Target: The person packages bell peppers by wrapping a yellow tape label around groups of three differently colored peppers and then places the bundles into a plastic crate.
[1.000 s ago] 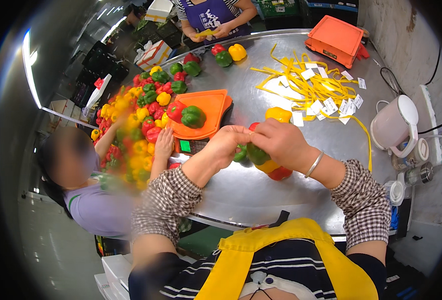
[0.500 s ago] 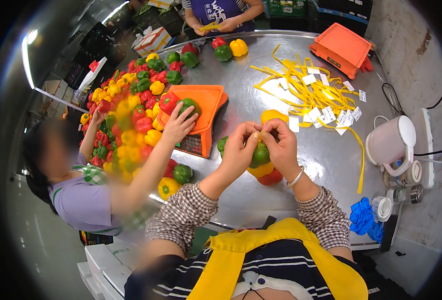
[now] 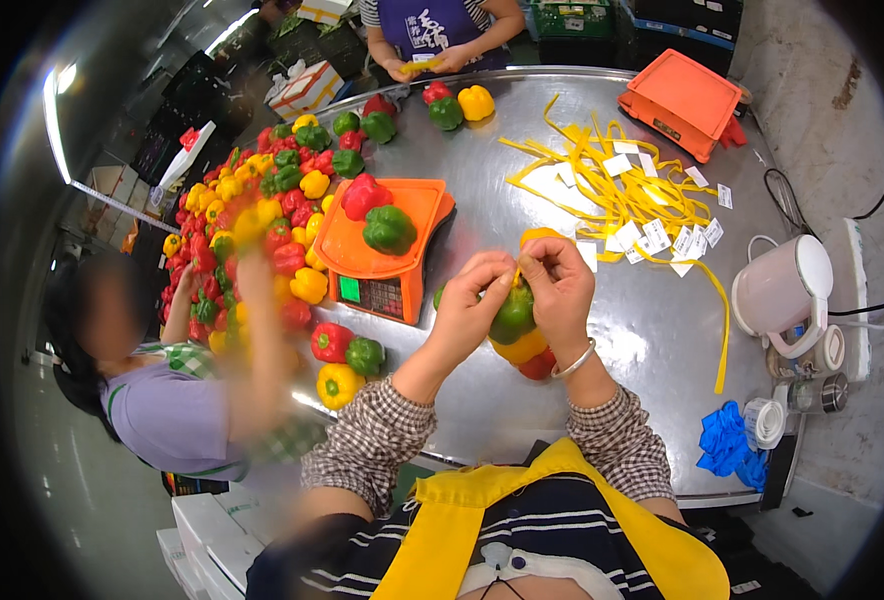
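Over the steel table, my left hand (image 3: 474, 300) and my right hand (image 3: 562, 295) meet with fingertips pinched. A small bit of yellow strip shows between them, just above a green bell pepper (image 3: 513, 318). A yellow bell pepper (image 3: 524, 348) and a red bell pepper (image 3: 538, 366) sit right below it, partly covered by my right hand. More yellow (image 3: 540, 234) shows behind my fingers, and a sliver of green peeks out left of my left hand. Whether the strip goes round the peppers is hidden.
An orange scale (image 3: 382, 262) bears a red and a green pepper. Left of it lies a large pepper pile (image 3: 292, 200), where a co-worker (image 3: 177, 400) reaches in. Yellow strips with white tags (image 3: 612, 180), another orange scale (image 3: 680, 100) and a kettle (image 3: 782, 290) lie right.
The co-worker at the left has let go of the green pepper on the scale and drawn that hand back to the pile. My hands stay pinched together, shifted only slightly.
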